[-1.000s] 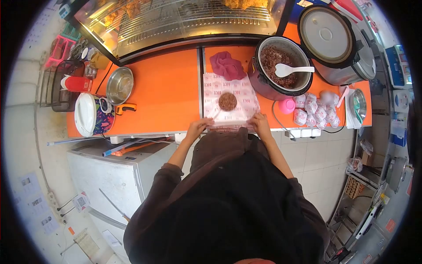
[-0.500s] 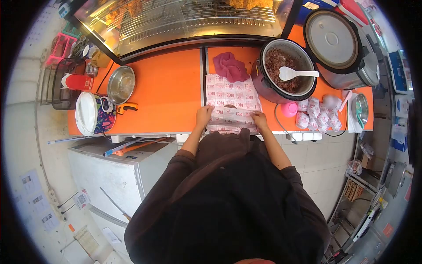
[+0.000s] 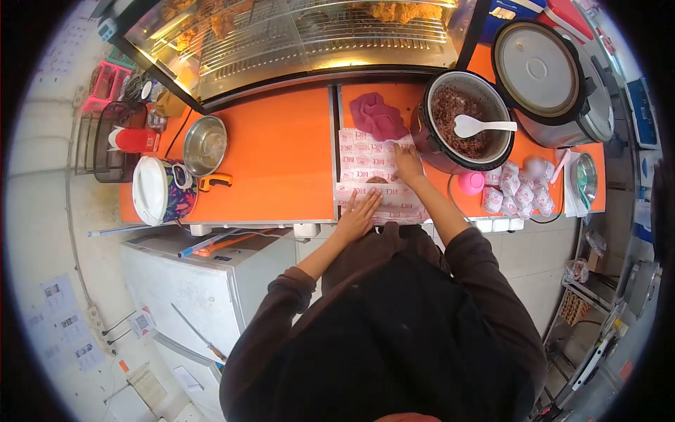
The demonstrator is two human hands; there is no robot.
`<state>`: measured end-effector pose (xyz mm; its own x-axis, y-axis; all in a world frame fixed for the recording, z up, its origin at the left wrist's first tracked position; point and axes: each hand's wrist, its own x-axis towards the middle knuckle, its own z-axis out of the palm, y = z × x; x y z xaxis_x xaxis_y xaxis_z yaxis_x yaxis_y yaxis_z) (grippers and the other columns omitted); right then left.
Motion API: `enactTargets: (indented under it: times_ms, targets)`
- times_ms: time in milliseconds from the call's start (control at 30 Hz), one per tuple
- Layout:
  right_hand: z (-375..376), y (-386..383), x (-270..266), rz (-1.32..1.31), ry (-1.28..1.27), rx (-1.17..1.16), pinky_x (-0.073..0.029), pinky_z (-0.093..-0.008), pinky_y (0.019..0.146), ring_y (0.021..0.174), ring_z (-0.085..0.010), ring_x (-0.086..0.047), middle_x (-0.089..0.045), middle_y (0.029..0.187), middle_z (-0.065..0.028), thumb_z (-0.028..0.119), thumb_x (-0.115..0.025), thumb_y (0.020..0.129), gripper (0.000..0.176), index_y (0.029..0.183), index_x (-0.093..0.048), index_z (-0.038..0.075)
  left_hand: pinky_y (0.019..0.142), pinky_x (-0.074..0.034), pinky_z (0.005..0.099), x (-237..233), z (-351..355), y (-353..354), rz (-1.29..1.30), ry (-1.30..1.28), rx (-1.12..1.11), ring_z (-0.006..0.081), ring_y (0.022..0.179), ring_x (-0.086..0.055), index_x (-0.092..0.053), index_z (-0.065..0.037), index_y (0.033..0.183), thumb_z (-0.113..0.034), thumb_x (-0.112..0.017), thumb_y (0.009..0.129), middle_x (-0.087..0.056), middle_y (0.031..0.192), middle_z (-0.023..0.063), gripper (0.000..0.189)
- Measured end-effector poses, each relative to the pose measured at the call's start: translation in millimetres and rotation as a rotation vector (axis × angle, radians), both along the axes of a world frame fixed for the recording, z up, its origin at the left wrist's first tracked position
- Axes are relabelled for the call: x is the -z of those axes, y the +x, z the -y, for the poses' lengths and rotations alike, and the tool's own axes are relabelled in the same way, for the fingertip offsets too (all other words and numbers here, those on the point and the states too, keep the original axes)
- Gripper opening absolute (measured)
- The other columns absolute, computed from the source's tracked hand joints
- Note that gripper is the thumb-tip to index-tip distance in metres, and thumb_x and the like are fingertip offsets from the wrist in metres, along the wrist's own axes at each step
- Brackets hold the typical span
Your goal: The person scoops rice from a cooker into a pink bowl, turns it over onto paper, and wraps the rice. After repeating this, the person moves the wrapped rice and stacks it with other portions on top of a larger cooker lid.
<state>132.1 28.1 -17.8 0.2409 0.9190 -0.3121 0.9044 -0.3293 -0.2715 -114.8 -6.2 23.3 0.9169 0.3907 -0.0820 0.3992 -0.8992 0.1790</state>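
A stack of white wrapping paper printed with red "RICE" lettering (image 3: 362,156) lies at the counter's front edge, its near part folded up. A small brown mound of rice (image 3: 377,181) shows partly from under the fold. My left hand (image 3: 359,215) rests flat on the folded part, fingers spread. Farther up the sheet, my right hand (image 3: 408,166) lies near the right edge with its fingers stretched away from me; no object shows in it. A crumpled maroon cloth (image 3: 378,116) touches the far end of the paper.
Right of the paper stands a rice cooker (image 3: 430,133) holding brown rice and a white paddle (image 3: 485,126). Beside it are a pink cup (image 3: 471,183) and several wrapped packets (image 3: 520,188). A metal bowl (image 3: 204,145) sits left. A glass food warmer (image 3: 281,81) borders the back.
My left hand has moved from the paper's left edge onto the fold. My right hand has gone from the near right edge up toward the far right. The view has shifted slightly.
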Motion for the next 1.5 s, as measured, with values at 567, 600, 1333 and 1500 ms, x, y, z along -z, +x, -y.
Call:
enactTargets:
  times_ms: [567, 600, 1333, 1500]
  targets:
    - [-19, 14, 15, 0.025, -0.129, 0.044, -0.049, -0.0435, 0.093, 0.123, -0.0372, -0.047, -0.044, 0.133, -0.0184, 0.013, -0.088, 0.054, 0.092, 0.134, -0.042, 0.017, 0.118, -0.010, 0.0520, 17, -2, 1, 0.096, 0.097, 0.023, 0.0215, 0.146, -0.017, -0.024, -0.005, 0.149, -0.036, -0.060, 0.082, -0.022, 0.157, 0.0070, 0.083]
    - [-15, 14, 22, 0.137, 0.005, -0.069, -0.047, -0.0439, 0.096, 0.121, -0.0359, -0.051, -0.046, 0.134, -0.0196, 0.015, -0.086, 0.060, 0.081, 0.131, -0.046, 0.015, 0.118, -0.010, 0.0517, 18, -1, 1, 0.088, 0.088, 0.017, 0.0218, 0.146, -0.016, -0.023, -0.005, 0.150, -0.036, -0.060, 0.082, -0.020, 0.157, 0.0079, 0.083]
    - [-40, -49, 8, -0.060, 0.164, 0.107, -0.040, -0.0536, 0.096, 0.109, -0.0340, -0.060, -0.064, 0.114, -0.0162, 0.039, -0.084, 0.058, 0.080, 0.123, -0.048, 0.010, 0.118, -0.011, 0.0483, 29, 11, 3, 0.174, 0.109, -0.003, 0.0287, 0.146, -0.018, -0.032, 0.000, 0.145, -0.023, -0.048, 0.084, -0.025, 0.155, 0.0157, 0.067]
    - [-22, 1, 3, 0.056, -0.205, 0.228, -0.043, -0.0544, 0.095, 0.110, -0.0310, -0.060, -0.063, 0.117, -0.0149, 0.029, -0.056, 0.089, 0.031, 0.113, -0.062, 0.011, 0.117, -0.013, 0.0489, 33, 16, 5, 0.128, 0.187, -0.021, 0.0304, 0.145, -0.018, -0.034, 0.001, 0.144, -0.021, -0.047, 0.084, -0.025, 0.154, 0.0168, 0.064]
